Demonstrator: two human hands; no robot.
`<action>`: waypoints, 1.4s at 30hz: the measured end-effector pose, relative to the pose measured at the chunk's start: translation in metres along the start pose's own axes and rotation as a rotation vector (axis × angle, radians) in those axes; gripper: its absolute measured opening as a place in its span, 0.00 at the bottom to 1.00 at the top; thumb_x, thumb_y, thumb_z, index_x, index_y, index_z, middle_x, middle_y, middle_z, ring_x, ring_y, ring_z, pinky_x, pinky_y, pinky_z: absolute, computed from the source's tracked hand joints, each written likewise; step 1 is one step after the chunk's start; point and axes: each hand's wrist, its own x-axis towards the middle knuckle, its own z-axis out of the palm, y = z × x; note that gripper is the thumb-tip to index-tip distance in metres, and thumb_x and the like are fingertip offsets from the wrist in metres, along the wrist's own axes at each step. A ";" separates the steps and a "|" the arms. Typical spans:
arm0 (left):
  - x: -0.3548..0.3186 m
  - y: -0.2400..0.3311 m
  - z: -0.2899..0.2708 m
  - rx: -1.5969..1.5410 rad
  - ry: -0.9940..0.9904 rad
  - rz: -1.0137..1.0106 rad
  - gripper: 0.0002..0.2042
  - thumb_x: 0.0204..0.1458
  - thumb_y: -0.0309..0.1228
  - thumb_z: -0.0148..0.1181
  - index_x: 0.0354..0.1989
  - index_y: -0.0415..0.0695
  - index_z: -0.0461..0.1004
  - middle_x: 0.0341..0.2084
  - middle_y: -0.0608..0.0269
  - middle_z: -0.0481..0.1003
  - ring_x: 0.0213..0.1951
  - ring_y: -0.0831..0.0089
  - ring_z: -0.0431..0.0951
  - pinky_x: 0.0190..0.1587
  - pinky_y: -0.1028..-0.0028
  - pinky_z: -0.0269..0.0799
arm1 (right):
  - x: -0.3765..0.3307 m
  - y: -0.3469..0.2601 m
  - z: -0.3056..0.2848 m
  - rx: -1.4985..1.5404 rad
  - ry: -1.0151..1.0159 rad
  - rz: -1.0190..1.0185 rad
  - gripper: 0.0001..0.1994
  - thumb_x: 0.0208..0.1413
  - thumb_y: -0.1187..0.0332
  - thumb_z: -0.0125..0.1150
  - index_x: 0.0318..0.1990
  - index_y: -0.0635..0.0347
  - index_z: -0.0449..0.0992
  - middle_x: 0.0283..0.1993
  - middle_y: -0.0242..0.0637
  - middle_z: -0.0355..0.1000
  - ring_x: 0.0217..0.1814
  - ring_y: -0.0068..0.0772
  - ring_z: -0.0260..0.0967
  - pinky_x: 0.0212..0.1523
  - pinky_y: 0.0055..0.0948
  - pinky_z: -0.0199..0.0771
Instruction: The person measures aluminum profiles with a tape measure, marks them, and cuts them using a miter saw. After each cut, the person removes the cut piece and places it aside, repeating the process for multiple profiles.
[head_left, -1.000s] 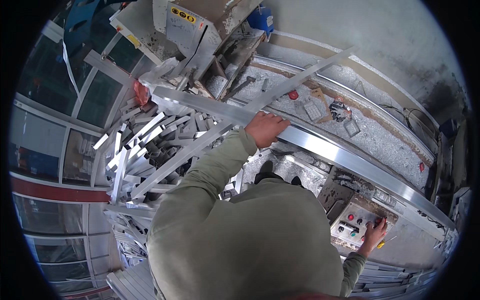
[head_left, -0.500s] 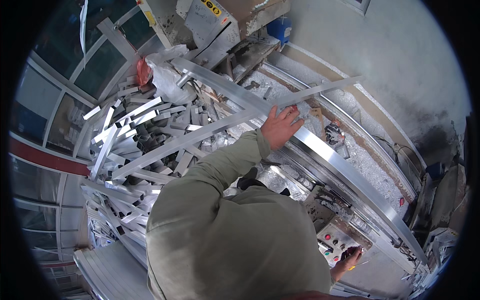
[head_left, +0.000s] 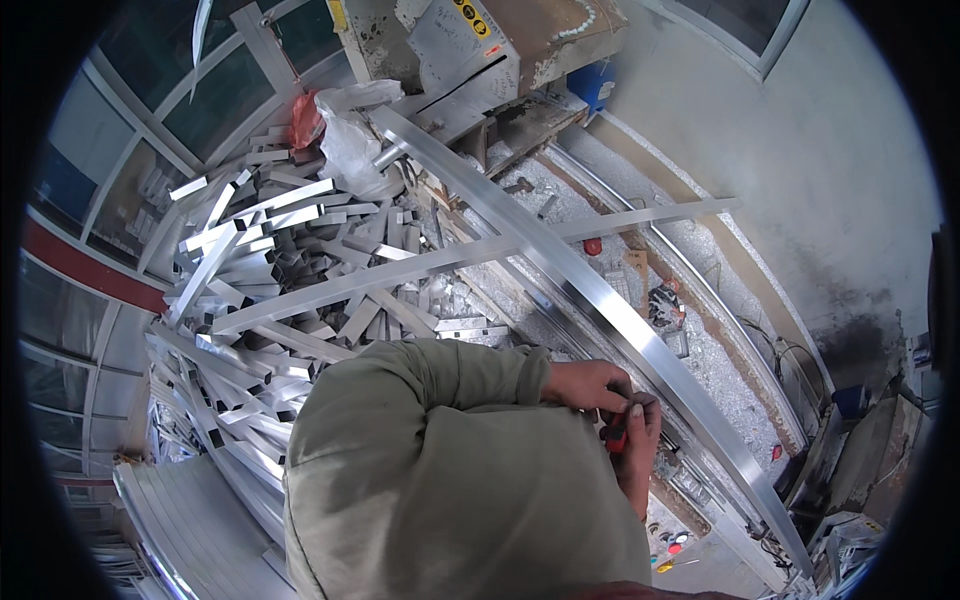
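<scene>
My right hand [head_left: 641, 447] is closed around a small red and black object [head_left: 616, 434]; its exact kind does not show. My left hand [head_left: 592, 384] meets it, bent at the wrist, fingers curled and pinched against the right fingertips; what they pinch is hidden. Both hands are close to my chest, beside a long, wide aluminium profile [head_left: 640, 335] lying diagonally across the machine bed. Neither hand visibly touches that profile. A thinner aluminium bar [head_left: 375, 281] crosses it near its upper part.
A heap of cut aluminium tube offcuts [head_left: 265, 265] lies at left, with a white plastic bag [head_left: 355, 140] behind. The saw machine housing [head_left: 465, 55] stands at the far end. Metal shavings [head_left: 710, 380] cover the bed. A yellow-handled tool [head_left: 665, 567] lies by the control buttons.
My left hand has left the wide profile and come back toward my chest. My right hand has risen from beside the control panel to meet it. The view has shifted slightly.
</scene>
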 end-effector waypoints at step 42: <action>-0.210 -0.020 -0.464 -0.427 1.564 0.461 0.25 0.69 0.28 0.59 0.72 0.33 0.66 0.62 0.54 0.75 0.59 0.62 0.77 0.56 0.63 0.78 | 0.331 -0.010 0.287 -0.798 -0.597 0.504 0.14 0.69 0.64 0.64 0.44 0.69 0.85 0.36 0.36 0.82 0.36 0.26 0.76 0.42 0.29 0.77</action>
